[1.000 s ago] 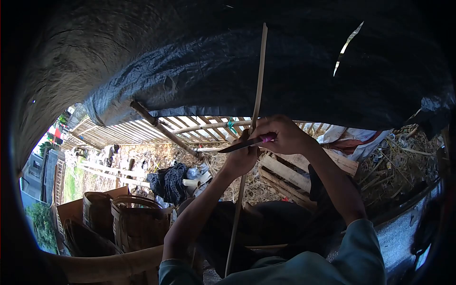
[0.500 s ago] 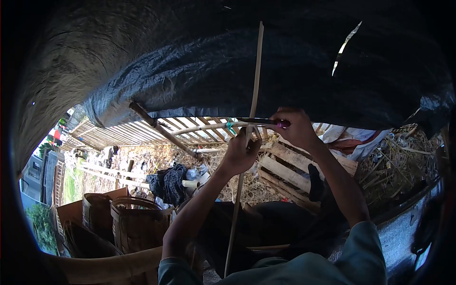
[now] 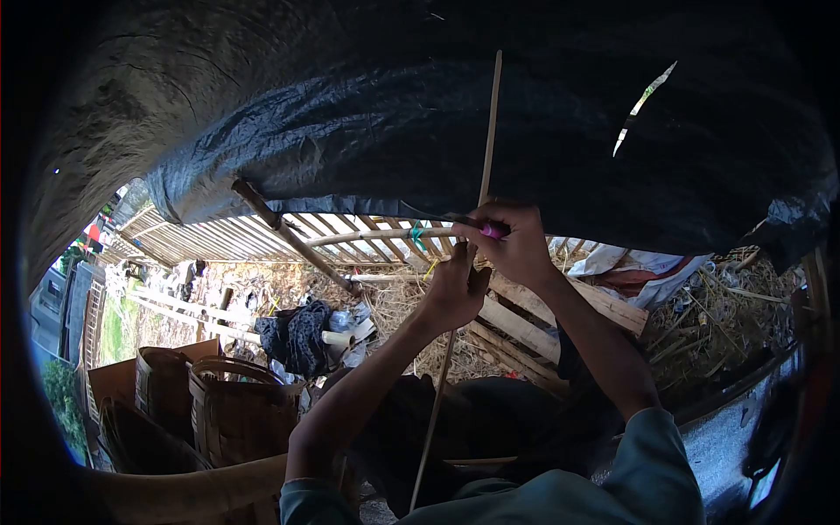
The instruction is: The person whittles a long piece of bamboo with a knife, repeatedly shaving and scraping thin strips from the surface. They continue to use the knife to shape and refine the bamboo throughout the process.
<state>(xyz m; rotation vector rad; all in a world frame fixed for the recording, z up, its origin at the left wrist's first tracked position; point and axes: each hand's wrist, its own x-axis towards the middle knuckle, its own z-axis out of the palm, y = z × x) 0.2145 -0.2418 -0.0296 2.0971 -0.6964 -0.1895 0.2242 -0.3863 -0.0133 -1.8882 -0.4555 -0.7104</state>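
Observation:
A long, thin bamboo strip (image 3: 491,131) runs slantwise from the dark tarpaulin area at the top down to my lap. My left hand (image 3: 451,296) is closed around its middle. Just above, my right hand (image 3: 514,243) grips a knife by its handle (image 3: 494,229), which shows pink at the end. The dark blade (image 3: 427,212) points left and crosses in front of or against the strip; exact contact cannot be made out. Both hands are close together, the right slightly higher.
A dark tarpaulin (image 3: 350,114) hangs overhead, with a slit at right. Woven baskets (image 3: 241,411) stand at lower left behind a thick bamboo pole (image 3: 201,490). A slatted wooden pallet (image 3: 525,328) lies on straw. Beyond stand a slatted bamboo fence (image 3: 201,241) and a slanting pole (image 3: 293,236).
My right hand has moved left with the knife, from beside the strip to over it, nearer my left hand. The strip's top has shifted slightly right and down; the view has shifted a little.

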